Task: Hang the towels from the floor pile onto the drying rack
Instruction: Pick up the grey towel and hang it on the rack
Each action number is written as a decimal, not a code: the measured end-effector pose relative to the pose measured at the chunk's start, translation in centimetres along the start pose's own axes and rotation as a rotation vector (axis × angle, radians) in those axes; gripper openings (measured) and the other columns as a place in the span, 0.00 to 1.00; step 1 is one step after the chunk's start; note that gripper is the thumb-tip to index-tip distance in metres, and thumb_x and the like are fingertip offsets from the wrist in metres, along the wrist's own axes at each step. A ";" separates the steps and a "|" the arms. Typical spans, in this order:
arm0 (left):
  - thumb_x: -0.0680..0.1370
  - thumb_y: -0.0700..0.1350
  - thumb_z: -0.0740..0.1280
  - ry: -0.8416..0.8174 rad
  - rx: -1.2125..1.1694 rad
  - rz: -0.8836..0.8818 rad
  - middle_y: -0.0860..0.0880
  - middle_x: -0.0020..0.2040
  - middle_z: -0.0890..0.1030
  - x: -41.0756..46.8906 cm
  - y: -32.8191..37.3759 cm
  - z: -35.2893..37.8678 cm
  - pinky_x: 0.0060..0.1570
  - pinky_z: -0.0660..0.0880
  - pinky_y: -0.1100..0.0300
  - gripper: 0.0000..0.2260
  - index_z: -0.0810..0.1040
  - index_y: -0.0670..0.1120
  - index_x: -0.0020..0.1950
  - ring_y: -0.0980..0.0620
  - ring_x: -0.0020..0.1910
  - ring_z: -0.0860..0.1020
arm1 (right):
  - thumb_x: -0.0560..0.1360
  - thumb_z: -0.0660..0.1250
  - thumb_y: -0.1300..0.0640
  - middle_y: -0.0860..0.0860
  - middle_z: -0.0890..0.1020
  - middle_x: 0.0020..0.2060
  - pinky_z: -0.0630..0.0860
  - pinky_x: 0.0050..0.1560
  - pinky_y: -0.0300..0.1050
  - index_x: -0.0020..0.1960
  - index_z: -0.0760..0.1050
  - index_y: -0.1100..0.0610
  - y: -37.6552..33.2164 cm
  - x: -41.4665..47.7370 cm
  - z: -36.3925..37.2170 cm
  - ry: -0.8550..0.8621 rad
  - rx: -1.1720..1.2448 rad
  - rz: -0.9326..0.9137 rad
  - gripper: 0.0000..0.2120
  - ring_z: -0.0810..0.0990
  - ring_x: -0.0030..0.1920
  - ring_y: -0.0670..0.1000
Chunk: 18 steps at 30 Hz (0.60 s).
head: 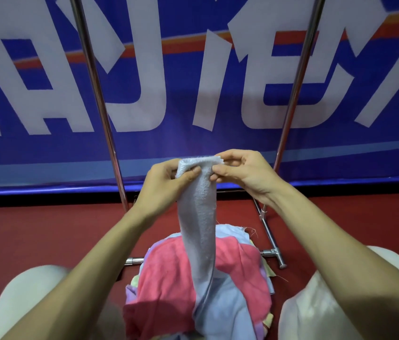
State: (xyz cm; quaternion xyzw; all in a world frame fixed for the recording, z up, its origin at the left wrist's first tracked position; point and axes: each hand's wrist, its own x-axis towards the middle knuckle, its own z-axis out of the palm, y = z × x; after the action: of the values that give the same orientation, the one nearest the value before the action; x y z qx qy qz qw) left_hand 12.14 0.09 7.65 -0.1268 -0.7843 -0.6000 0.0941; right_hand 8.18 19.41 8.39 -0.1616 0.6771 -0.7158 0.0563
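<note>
Light-blue towel [197, 217] hangs as a narrow, bunched strip between the two hands, its top edge held up and its lower end trailing down onto the pile of towels [240, 307] below them. The left hand [166, 182] pinches the upper left corner, thumb pressed on the front of the cloth and fingers curled behind it. The right hand [245, 175] pinches the upper right corner between thumb and fingertips, and the two hands sit close together with a short stretch of the edge spanning them.

Beneath the forearms the pile lies on the red floor [46, 229], with a pink towel [166, 273] on top and lavender, pale blue and yellow pieces showing at its edges. The drying rack [95, 94] stands beyond the hands: one shiny metal pole rises to the left of the left hand, another to the right of the right hand, and a low base bar runs behind the pile. Behind the rack hangs a blue banner [181, 69] with large white characters and an orange stripe. Knees in pale trousers [29, 290] flank the pile on either side.
</note>
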 end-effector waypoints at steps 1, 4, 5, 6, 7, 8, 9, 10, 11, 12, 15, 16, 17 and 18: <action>0.76 0.49 0.69 0.007 -0.009 0.005 0.49 0.45 0.86 0.0 0.2 0.1 0.53 0.77 0.42 0.06 0.85 0.52 0.49 0.51 0.47 0.83 | 0.71 0.70 0.72 0.56 0.83 0.34 0.81 0.43 0.39 0.49 0.79 0.64 -0.1 0.0 0.1 0.027 0.021 -0.004 0.08 0.84 0.36 0.51; 0.79 0.47 0.67 0.033 -0.049 0.041 0.49 0.46 0.85 0.0 1.5 0.5 0.52 0.78 0.47 0.06 0.84 0.50 0.51 0.51 0.48 0.83 | 0.71 0.69 0.72 0.55 0.84 0.33 0.81 0.40 0.37 0.49 0.79 0.64 -0.9 0.0 0.4 0.069 0.106 -0.029 0.08 0.83 0.34 0.49; 0.79 0.47 0.66 0.048 -0.076 0.062 0.49 0.46 0.85 0.0 2.1 0.6 0.51 0.79 0.51 0.08 0.84 0.49 0.52 0.51 0.49 0.83 | 0.71 0.69 0.72 0.55 0.84 0.34 0.81 0.40 0.37 0.49 0.79 0.64 -1.3 0.0 0.4 0.079 0.147 -0.042 0.08 0.84 0.34 0.49; 0.80 0.47 0.65 0.058 -0.107 0.076 0.49 0.47 0.85 0.1 2.7 0.8 0.51 0.79 0.54 0.08 0.84 0.47 0.53 0.51 0.49 0.83 | 0.71 0.69 0.72 0.55 0.84 0.34 0.81 0.41 0.37 0.49 0.79 0.64 -1.7 0.0 0.4 0.090 0.189 -0.053 0.08 0.84 0.35 0.49; 0.80 0.47 0.65 0.067 -0.127 0.087 0.48 0.47 0.85 0.1 3.2 0.9 0.50 0.78 0.55 0.09 0.84 0.47 0.53 0.50 0.49 0.83 | 0.71 0.68 0.72 0.55 0.84 0.34 0.81 0.41 0.38 0.48 0.79 0.64 -2.2 -0.1 0.5 0.101 0.222 -0.063 0.08 0.84 0.35 0.49; 0.80 0.47 0.64 0.073 -0.132 0.098 0.49 0.47 0.85 0.3 3.8 0.9 0.50 0.78 0.56 0.09 0.83 0.47 0.53 0.50 0.50 0.83 | 0.72 0.68 0.72 0.55 0.84 0.34 0.81 0.41 0.38 0.48 0.79 0.64 -2.8 0.0 0.6 0.109 0.242 -0.074 0.08 0.84 0.34 0.49; 0.80 0.47 0.64 0.077 -0.123 0.111 0.49 0.47 0.85 0.6 4.3 0.8 0.49 0.78 0.57 0.09 0.83 0.47 0.53 0.50 0.49 0.83 | 0.72 0.68 0.72 0.55 0.84 0.33 0.81 0.40 0.37 0.48 0.79 0.64 -3.4 0.1 0.8 0.117 0.248 -0.089 0.08 0.83 0.34 0.49; 0.80 0.48 0.64 0.077 -0.108 0.122 0.50 0.47 0.85 0.9 4.7 0.6 0.49 0.78 0.57 0.09 0.83 0.48 0.53 0.51 0.49 0.83 | 0.72 0.68 0.72 0.55 0.84 0.33 0.81 0.40 0.37 0.48 0.79 0.64 -4.0 0.2 0.9 0.125 0.250 -0.107 0.07 0.83 0.33 0.49; 0.80 0.49 0.64 0.080 -0.092 0.134 0.50 0.46 0.85 1.5 5.3 0.4 0.49 0.78 0.57 0.09 0.83 0.49 0.53 0.53 0.49 0.83 | 0.72 0.67 0.72 0.54 0.84 0.33 0.81 0.40 0.37 0.49 0.79 0.64 -4.8 0.4 1.1 0.131 0.252 -0.127 0.07 0.83 0.33 0.49; 0.80 0.49 0.64 0.083 -0.080 0.145 0.51 0.46 0.85 2.0 6.0 0.0 0.47 0.77 0.59 0.09 0.83 0.49 0.53 0.54 0.48 0.82 | 0.73 0.67 0.72 0.54 0.84 0.33 0.81 0.40 0.37 0.49 0.78 0.65 -5.8 0.5 1.2 0.131 0.257 -0.150 0.07 0.83 0.33 0.48; 0.81 0.50 0.62 0.066 -0.042 0.187 0.52 0.46 0.85 3.2 8.8 -1.1 0.43 0.75 0.65 0.09 0.82 0.51 0.54 0.59 0.46 0.81 | 0.74 0.66 0.72 0.55 0.85 0.35 0.81 0.42 0.38 0.49 0.78 0.64 -9.0 0.8 1.6 0.121 0.245 -0.224 0.07 0.84 0.35 0.49; 0.82 0.50 0.61 0.055 -0.021 0.206 0.52 0.47 0.84 3.5 9.8 -1.5 0.43 0.74 0.66 0.10 0.81 0.51 0.54 0.59 0.46 0.81 | 0.74 0.66 0.72 0.55 0.85 0.35 0.82 0.42 0.38 0.50 0.78 0.64 -10.2 0.7 1.7 0.123 0.226 -0.247 0.07 0.84 0.35 0.49; 0.82 0.50 0.61 0.048 0.009 0.223 0.52 0.48 0.84 3.7 10.9 -1.9 0.42 0.74 0.67 0.10 0.81 0.51 0.55 0.60 0.46 0.81 | 0.74 0.66 0.72 0.55 0.85 0.35 0.82 0.42 0.38 0.51 0.78 0.64 -11.4 0.7 1.8 0.129 0.202 -0.266 0.07 0.84 0.35 0.49; 0.82 0.50 0.61 0.044 0.038 0.240 0.52 0.49 0.84 3.8 11.9 -2.3 0.42 0.75 0.67 0.11 0.81 0.50 0.57 0.60 0.46 0.81 | 0.75 0.66 0.71 0.55 0.85 0.36 0.82 0.43 0.39 0.51 0.78 0.65 -12.6 0.6 1.9 0.138 0.174 -0.282 0.07 0.84 0.35 0.49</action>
State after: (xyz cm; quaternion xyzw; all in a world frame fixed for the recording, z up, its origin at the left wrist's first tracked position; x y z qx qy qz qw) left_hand 12.21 1.20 20.34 -0.2045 -0.7726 -0.5720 0.1847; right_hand 9.96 18.43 20.95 -0.1999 0.5853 -0.7820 -0.0773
